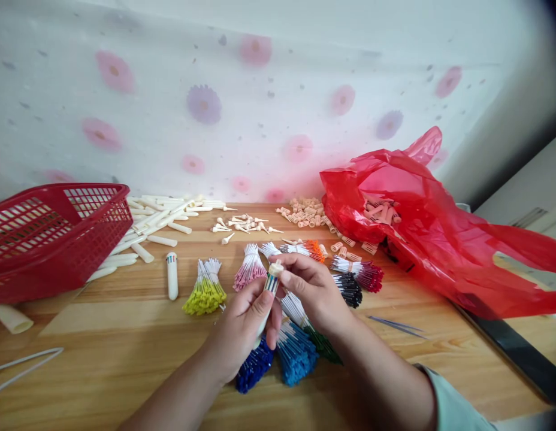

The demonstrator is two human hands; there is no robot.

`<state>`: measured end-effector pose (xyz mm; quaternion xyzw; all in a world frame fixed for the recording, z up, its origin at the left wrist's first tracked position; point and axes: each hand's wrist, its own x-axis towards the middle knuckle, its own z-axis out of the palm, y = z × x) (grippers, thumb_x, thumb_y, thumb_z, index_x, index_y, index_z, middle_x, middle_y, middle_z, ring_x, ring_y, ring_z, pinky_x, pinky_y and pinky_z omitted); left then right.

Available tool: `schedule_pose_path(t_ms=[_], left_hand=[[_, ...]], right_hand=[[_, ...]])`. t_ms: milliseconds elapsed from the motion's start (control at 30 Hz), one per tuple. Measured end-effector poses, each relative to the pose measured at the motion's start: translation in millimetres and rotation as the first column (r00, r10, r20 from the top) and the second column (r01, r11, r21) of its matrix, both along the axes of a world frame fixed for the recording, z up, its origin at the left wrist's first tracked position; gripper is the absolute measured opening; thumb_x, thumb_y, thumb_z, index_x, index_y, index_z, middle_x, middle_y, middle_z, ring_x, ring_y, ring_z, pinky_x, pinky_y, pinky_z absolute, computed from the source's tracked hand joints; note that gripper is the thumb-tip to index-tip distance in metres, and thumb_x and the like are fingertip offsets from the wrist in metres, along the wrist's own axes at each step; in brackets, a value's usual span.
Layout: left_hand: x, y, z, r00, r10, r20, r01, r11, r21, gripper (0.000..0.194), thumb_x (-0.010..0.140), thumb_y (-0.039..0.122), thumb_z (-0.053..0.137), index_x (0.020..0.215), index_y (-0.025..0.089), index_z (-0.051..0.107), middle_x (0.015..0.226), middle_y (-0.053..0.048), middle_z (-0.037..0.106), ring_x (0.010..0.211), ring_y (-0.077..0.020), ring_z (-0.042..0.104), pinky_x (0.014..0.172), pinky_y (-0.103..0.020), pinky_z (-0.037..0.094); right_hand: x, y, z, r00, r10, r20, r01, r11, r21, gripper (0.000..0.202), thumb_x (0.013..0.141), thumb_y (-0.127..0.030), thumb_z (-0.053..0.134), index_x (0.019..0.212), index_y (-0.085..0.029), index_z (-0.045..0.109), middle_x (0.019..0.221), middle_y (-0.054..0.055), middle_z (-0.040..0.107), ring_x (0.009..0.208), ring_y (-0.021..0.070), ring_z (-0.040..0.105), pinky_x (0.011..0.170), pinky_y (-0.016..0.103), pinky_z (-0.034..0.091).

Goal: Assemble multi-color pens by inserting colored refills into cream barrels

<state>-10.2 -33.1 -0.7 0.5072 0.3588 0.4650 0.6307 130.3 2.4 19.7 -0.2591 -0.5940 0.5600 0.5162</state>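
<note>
Left hand (248,314) and right hand (311,290), head view: the left has fingers and thumb closed around the barrel of a white multicolour pen (271,281), while the right pinches its pale upper end between thumb and forefinger. The pen is tilted and held above the middle of the wooden table (125,365). Bundles of slender white rods with coloured ends lie around and below the hands — a yellow-green bundle (205,297) to the left, a pink bundle (249,274) and an orange bundle (313,250) on the far side, a dark red bundle (370,276) and a black bundle (350,291) to the right, a dark blue bundle (254,366) and a light blue bundle (298,359) on the near side. Left of the yellow-green bundle lies a second pen (172,278). Far left, pale tubes (159,222) lie heaped beside a red basket (57,266); small pointed pieces (242,225) are scattered at far centre. Slotted peach pieces (307,214) lie to their right — just beside a red plastic bag (422,239).
</note>
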Motion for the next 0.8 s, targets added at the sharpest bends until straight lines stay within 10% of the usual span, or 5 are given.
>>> schedule_pose_path(t_ms=[367,533,800], left_hand=[[3,4,-2.7,0.977,-0.020,0.215,0.053,0.987,-0.151,0.033,0.083,0.047,0.061,0.095,0.017,0.053,0.060,0.000,0.067,0.042,-0.0082,0.056,0.046,-0.018,0.043],[0,5,-1.8,0.958,-0.055,0.281,0.097,0.986,-0.138,0.034,0.084,0.049,0.058,0.087,0.016,0.052,0.063,-0.007,0.071,0.044,-0.0118,0.062,0.046,-0.019,0.045],[0,2,-4.1,0.911,-0.083,0.404,0.166,0.970,-0.175,0.029,0.087,0.044,0.056,0.085,0.016,0.052,0.062,-0.007,0.071,0.041,-0.0120,0.061,0.048,-0.022,0.049]], right_hand=[[-8,3,-6.7,0.934,0.272,-0.231,-0.329,0.907,-0.263,0.039,0.073,-0.026,0.072,0.105,-0.025,0.049,0.076,-0.006,0.059,0.032,0.0063,0.050,0.029,0.019,0.041],[4,6,-4.3,1.000,0.017,0.013,-0.017,0.999,0.049,0.030,0.083,-0.031,0.065,0.112,-0.023,0.062,0.095,0.003,0.059,0.063,0.0092,0.059,0.059,0.025,0.051],[12,5,5.1,0.884,-0.307,0.352,0.072,0.835,0.546,0.033,0.091,-0.031,0.050,0.120,-0.021,0.062,0.103,0.011,0.064,0.100,0.0226,0.058,0.087,0.040,0.046]])
